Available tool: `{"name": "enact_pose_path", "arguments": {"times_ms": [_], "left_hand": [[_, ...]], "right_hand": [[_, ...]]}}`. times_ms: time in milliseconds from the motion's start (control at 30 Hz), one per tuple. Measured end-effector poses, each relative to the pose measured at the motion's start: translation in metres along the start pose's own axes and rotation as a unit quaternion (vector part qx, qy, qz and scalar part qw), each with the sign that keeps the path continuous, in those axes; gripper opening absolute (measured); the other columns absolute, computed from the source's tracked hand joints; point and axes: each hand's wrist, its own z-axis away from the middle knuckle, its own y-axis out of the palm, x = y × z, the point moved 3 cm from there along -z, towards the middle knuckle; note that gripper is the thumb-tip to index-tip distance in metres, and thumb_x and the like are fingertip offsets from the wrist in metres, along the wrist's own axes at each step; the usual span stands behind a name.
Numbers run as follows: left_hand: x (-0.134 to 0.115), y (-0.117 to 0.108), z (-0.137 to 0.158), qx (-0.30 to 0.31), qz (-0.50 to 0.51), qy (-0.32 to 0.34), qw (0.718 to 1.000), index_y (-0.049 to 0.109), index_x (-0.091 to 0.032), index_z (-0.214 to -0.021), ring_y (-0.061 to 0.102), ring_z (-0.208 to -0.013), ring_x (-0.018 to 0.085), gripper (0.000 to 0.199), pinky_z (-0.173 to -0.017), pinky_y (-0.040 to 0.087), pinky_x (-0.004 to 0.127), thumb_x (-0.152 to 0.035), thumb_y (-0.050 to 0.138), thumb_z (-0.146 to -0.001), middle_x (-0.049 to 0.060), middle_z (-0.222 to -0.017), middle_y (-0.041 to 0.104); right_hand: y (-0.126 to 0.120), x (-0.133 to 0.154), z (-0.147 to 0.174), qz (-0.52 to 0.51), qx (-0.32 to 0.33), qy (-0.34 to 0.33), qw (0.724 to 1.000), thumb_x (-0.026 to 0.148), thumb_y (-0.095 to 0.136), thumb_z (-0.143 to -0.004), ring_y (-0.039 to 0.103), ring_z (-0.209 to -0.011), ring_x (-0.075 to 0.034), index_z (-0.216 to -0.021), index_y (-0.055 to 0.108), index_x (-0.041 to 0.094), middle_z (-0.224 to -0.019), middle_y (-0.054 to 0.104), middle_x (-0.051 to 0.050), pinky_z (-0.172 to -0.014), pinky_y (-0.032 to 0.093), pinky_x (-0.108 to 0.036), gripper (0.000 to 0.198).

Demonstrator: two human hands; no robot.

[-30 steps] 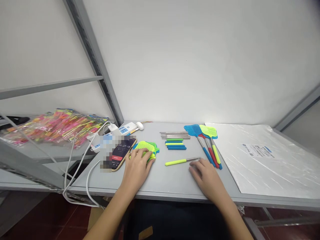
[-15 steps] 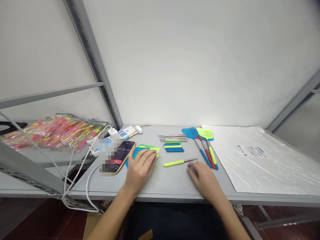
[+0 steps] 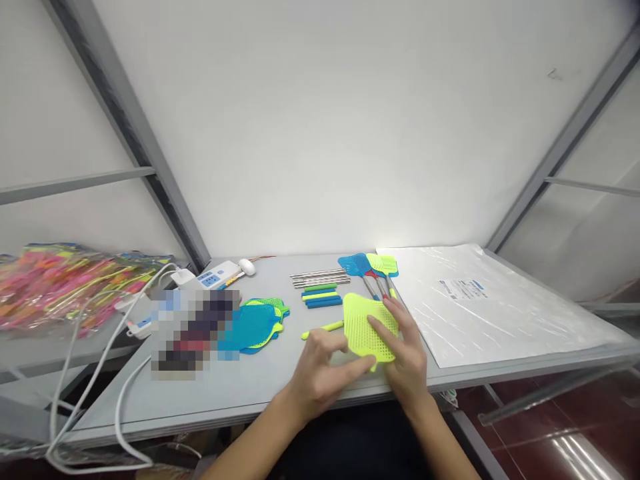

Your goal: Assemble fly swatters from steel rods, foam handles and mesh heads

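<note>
A yellow-green mesh fly swatter head (image 3: 361, 327) is raised over the table near its front edge. My right hand (image 3: 409, 357) grips its right side, fingers lying across the mesh. At its lower end, the curled fingers of my left hand (image 3: 323, 377) pinch the short neck. Behind my left hand lies a yellow-green handle (image 3: 320, 331), its other end hidden by the swatter head. More swatter heads, blue and yellow-green, form a stack (image 3: 256, 325) to the left. Several grip tubes (image 3: 323, 296) and thin metal rods (image 3: 320, 277) lie in rows farther back.
Joined fly swatters (image 3: 361, 265) lie at back right, beside a white plastic-wrapped sheet (image 3: 480, 327). At left are a blurred phone (image 3: 200, 327), a power strip (image 3: 220, 273), white cables (image 3: 75, 340) and bagged colourful goods (image 3: 75, 287). Metal shelf posts (image 3: 135, 133) flank the table.
My left hand has come away from the stack toward the middle with a yellow-green swatter head. My right hand has risen from the table and taken hold of it too. The view has shifted right.
</note>
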Motion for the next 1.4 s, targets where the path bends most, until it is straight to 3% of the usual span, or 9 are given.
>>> {"name": "enact_pose_path", "arguments": {"times_ms": [67,200,267,367,500,667,933,1100,1400], "left_hand": [[0.004,-0.007,-0.004,-0.001,-0.032,-0.007,0.999,0.075,-0.036,-0.099,0.055,-0.085,0.021,0.025,-0.085,0.044,0.037,-0.029,0.073,-0.076,0.005,-0.089,0.055],[0.006,-0.01,-0.017,-0.004,-0.119,-0.037,0.992,0.045,-0.031,-0.138,0.048,-0.109,0.027,0.057,-0.094,0.04,0.044,-0.034,0.063,-0.085,0.011,-0.12,0.049],[0.008,-0.004,-0.021,0.015,-0.2,-0.061,0.978,0.047,-0.028,-0.135,0.046,-0.112,0.03,0.048,-0.095,0.036,0.048,-0.032,0.056,-0.089,0.012,-0.124,0.049],[0.012,0.003,-0.022,0.066,-0.298,-0.076,0.949,0.061,-0.024,-0.112,0.046,-0.11,0.033,0.024,-0.092,0.033,0.05,-0.028,0.053,-0.09,0.012,-0.118,0.056],[0.016,0.009,-0.02,0.134,-0.307,-0.079,0.939,0.06,-0.022,-0.091,0.055,-0.086,0.026,0.016,-0.077,0.038,0.038,-0.027,0.045,-0.094,0.007,-0.089,0.063],[0.016,0.011,-0.015,0.15,-0.289,-0.095,0.941,0.055,-0.023,-0.112,0.061,-0.076,0.022,0.028,-0.062,0.039,0.03,-0.026,0.03,-0.099,0.007,-0.09,0.064],[0.011,0.012,-0.015,0.219,-0.26,-0.078,0.937,0.051,-0.023,-0.115,0.065,-0.083,0.021,0.03,-0.066,0.045,0.029,-0.035,0.027,-0.101,0.006,-0.101,0.064],[0.007,0.013,-0.016,0.256,-0.318,-0.081,0.909,0.05,-0.024,-0.114,0.065,-0.078,0.02,0.031,-0.06,0.043,0.028,-0.034,0.024,-0.102,0.004,-0.096,0.063],[0.006,0.012,-0.015,0.241,-0.324,-0.069,0.912,0.05,-0.024,-0.114,0.065,-0.079,0.019,0.029,-0.06,0.041,0.028,-0.033,0.025,-0.102,0.002,-0.096,0.063]], "right_hand": [[-0.003,0.0,0.0,0.043,-0.015,0.014,0.999,0.005,0.037,-0.085,0.03,-0.14,-0.03,-0.129,0.058,0.033,-0.148,0.041,-0.003,-0.106,0.033,-0.058,0.056],[-0.008,-0.003,0.0,0.134,-0.013,0.073,0.988,0.001,0.031,-0.076,0.023,-0.143,-0.028,-0.126,0.06,0.033,-0.149,0.041,0.001,-0.107,0.026,-0.061,0.066],[-0.009,-0.004,0.001,0.17,0.011,0.075,0.982,0.002,0.033,-0.076,0.023,-0.143,-0.028,-0.126,0.06,0.034,-0.146,0.045,0.001,-0.107,0.021,-0.062,0.065],[-0.011,-0.01,0.001,0.205,0.022,0.084,0.975,0.001,0.035,-0.071,0.026,-0.14,-0.029,-0.129,0.058,0.033,-0.143,0.049,0.0,-0.108,0.015,-0.064,0.07],[-0.015,-0.021,-0.002,0.242,0.017,0.122,0.962,-0.002,0.037,-0.064,0.03,-0.135,-0.03,-0.12,0.064,0.036,-0.139,0.049,-0.001,-0.106,0.012,-0.066,0.073],[-0.03,-0.033,-0.015,0.267,-0.037,0.148,0.952,-0.002,0.039,-0.068,0.032,-0.131,-0.031,-0.111,0.07,0.033,-0.132,0.05,-0.006,-0.105,0.012,-0.065,0.063],[-0.022,-0.039,-0.028,0.266,-0.099,0.109,0.953,-0.002,0.042,-0.065,0.032,-0.131,-0.03,-0.108,0.07,0.035,-0.135,0.048,-0.002,-0.105,0.012,-0.064,0.064],[-0.008,-0.039,-0.026,0.246,-0.08,0.107,0.96,-0.004,0.045,-0.067,0.034,-0.129,-0.029,-0.108,0.07,0.038,-0.133,0.051,-0.001,-0.106,0.017,-0.06,0.063],[-0.004,-0.051,-0.019,0.215,-0.053,0.091,0.971,-0.007,0.044,-0.068,0.034,-0.125,-0.031,-0.115,0.068,0.036,-0.131,0.053,-0.003,-0.099,0.03,-0.054,0.068]]}}
